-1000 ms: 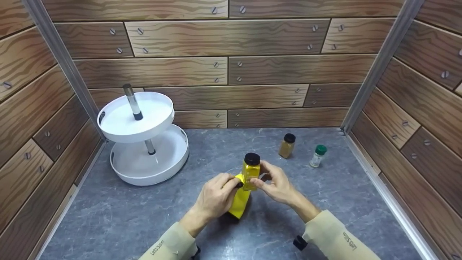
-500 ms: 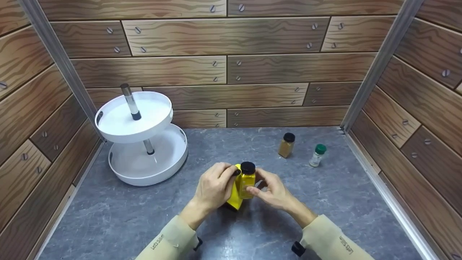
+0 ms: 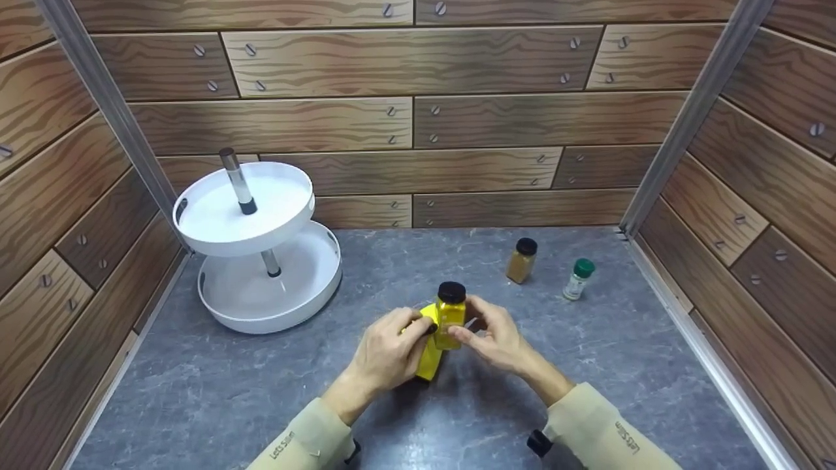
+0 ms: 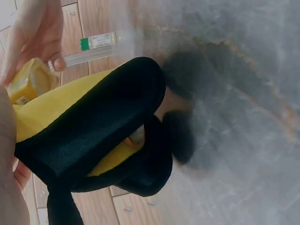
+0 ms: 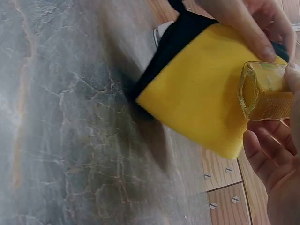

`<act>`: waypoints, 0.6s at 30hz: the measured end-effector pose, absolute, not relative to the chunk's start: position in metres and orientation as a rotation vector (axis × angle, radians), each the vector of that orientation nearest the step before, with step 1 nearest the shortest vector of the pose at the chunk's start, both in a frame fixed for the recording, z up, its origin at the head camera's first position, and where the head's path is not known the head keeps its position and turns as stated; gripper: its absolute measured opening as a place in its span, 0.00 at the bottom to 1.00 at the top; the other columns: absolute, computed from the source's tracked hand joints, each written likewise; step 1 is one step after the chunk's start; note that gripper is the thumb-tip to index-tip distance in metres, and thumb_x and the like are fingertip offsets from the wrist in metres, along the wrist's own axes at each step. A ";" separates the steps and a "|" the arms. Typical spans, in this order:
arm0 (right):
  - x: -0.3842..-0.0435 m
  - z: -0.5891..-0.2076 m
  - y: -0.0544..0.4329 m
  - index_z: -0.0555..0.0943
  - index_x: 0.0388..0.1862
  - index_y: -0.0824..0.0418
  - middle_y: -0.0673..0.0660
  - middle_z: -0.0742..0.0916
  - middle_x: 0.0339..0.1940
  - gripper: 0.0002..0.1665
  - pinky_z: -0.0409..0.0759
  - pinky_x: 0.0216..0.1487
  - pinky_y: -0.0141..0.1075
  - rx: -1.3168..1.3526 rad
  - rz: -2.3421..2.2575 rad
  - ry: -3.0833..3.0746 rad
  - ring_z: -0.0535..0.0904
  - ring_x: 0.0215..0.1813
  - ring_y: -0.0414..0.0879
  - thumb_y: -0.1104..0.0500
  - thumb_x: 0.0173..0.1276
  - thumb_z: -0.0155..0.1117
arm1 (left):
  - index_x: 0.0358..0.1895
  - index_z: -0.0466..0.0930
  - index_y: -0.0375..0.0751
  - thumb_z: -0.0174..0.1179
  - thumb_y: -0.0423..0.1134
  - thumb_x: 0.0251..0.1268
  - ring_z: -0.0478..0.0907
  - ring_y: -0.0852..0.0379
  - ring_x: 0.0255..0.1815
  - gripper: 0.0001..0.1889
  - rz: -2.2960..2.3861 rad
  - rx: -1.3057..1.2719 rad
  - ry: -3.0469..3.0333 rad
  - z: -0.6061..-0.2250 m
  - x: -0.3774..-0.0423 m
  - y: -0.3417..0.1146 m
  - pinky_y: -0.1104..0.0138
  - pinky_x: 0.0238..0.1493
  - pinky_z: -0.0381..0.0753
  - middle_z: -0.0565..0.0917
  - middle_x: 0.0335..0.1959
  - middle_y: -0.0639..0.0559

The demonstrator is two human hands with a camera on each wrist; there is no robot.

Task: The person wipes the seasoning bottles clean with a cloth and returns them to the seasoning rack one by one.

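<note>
My right hand grips a clear square spice jar with a black lid and yellow contents, holding it upright above the table. In the right wrist view the base of this jar shows, with the thumb and fingers around its sides. My left hand pinches a yellow cloth with dark edging, right beside the jar. The cloth hangs folded in the left wrist view, its dark side outward and a dark strap dangling. Whether cloth and jar touch is hard to tell.
A white two-tier round tray stand stands at the left. Toward the back right are a black-lidded spice jar with brown contents and a small green-capped jar. Wood-patterned walls enclose the grey tabletop.
The jar and cloth dipped toward me, then came partly back up, with both hands moving together. Both hands keep their hold. The two other jars and the stand stay put.
</note>
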State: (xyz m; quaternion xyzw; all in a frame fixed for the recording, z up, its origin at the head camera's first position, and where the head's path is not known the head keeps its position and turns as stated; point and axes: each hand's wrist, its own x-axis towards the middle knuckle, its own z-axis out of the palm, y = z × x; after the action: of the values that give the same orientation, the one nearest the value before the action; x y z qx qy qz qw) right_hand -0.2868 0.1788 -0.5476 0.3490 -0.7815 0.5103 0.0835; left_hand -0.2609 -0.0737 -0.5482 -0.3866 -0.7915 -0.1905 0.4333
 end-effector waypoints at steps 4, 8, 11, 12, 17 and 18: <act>-0.287 -0.544 0.179 0.84 0.70 0.63 0.60 0.96 0.51 0.24 0.92 0.42 0.37 1.016 1.535 -2.315 0.90 0.48 0.37 0.66 0.77 0.73 | 0.47 0.88 0.43 0.73 0.35 0.69 0.82 0.57 0.34 0.07 -0.481 -1.002 -2.004 -0.554 -0.256 -0.074 0.68 0.36 0.86 0.87 0.40 0.51; -0.287 -0.541 0.179 0.84 0.69 0.64 0.61 0.96 0.51 0.24 0.92 0.43 0.37 0.981 1.540 -2.315 0.90 0.49 0.37 0.66 0.77 0.73 | 0.47 0.89 0.43 0.74 0.34 0.68 0.84 0.56 0.35 0.08 -0.476 -1.019 -2.003 -0.558 -0.254 -0.075 0.68 0.38 0.88 0.88 0.41 0.51; -0.287 -0.541 0.179 0.84 0.69 0.65 0.62 0.96 0.51 0.23 0.93 0.45 0.37 0.940 1.559 -2.331 0.91 0.50 0.38 0.66 0.77 0.73 | 0.47 0.89 0.43 0.76 0.34 0.66 0.84 0.56 0.36 0.09 -0.483 -1.011 -1.991 -0.560 -0.253 -0.075 0.68 0.39 0.88 0.88 0.40 0.51; -0.287 -0.541 0.179 0.84 0.68 0.65 0.63 0.96 0.51 0.23 0.93 0.46 0.37 0.924 1.570 -2.337 0.91 0.50 0.38 0.66 0.77 0.73 | 0.47 0.89 0.42 0.76 0.34 0.66 0.84 0.56 0.36 0.09 -0.490 -1.005 -1.986 -0.560 -0.253 -0.076 0.68 0.38 0.88 0.88 0.40 0.51; -0.285 -0.542 0.179 0.84 0.68 0.66 0.65 0.95 0.52 0.22 0.92 0.49 0.33 0.840 1.651 -2.340 0.91 0.51 0.37 0.63 0.79 0.73 | 0.46 0.88 0.40 0.76 0.32 0.66 0.84 0.55 0.36 0.09 -0.536 -0.967 -1.973 -0.561 -0.253 -0.076 0.67 0.38 0.88 0.86 0.39 0.50; -0.285 -0.542 0.179 0.84 0.68 0.67 0.66 0.95 0.52 0.22 0.92 0.49 0.32 0.823 1.668 -2.337 0.91 0.51 0.36 0.63 0.79 0.73 | 0.46 0.88 0.40 0.76 0.32 0.66 0.84 0.55 0.36 0.09 -0.542 -0.961 -1.969 -0.561 -0.253 -0.076 0.66 0.38 0.88 0.86 0.39 0.49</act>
State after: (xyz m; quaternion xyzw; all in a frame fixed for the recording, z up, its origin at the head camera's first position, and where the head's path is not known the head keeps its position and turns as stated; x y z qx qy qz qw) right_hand -0.2846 0.1792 -0.5424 0.2749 -0.7800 0.5568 0.0772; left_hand -0.2530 -0.0762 -0.5610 -0.3848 -0.7885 -0.2169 0.4280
